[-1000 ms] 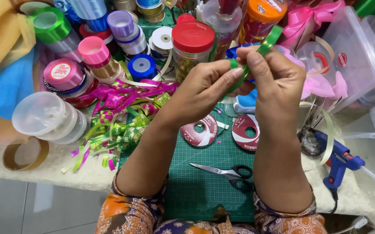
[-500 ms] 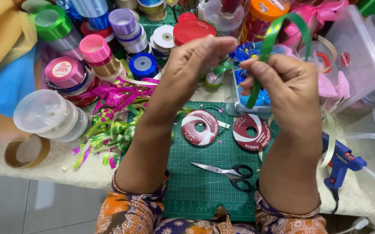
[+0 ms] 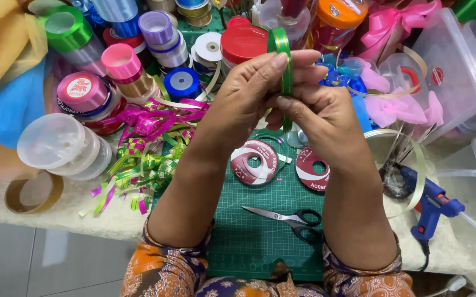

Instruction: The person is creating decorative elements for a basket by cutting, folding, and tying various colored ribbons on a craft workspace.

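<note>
Hands (image 3: 282, 104) pinch green ribbon (image 3: 285, 60) between fingertips.

A cream lace-covered table (image 3: 111, 220) stands over a pale grey tiled floor (image 3: 45, 264) in even light.

Lower run of the green ribbon (image 3: 286, 66) hidden behind the right hand (image 3: 317, 118), clear storage box (image 3: 458, 71) cut off at the right edge, spool labels too small to tell.

Glossy green ribbon (image 3: 286, 60), matt green cutting mat (image 3: 260, 231), metal-bladed scissors (image 3: 282, 215) with black plastic handles.
</note>
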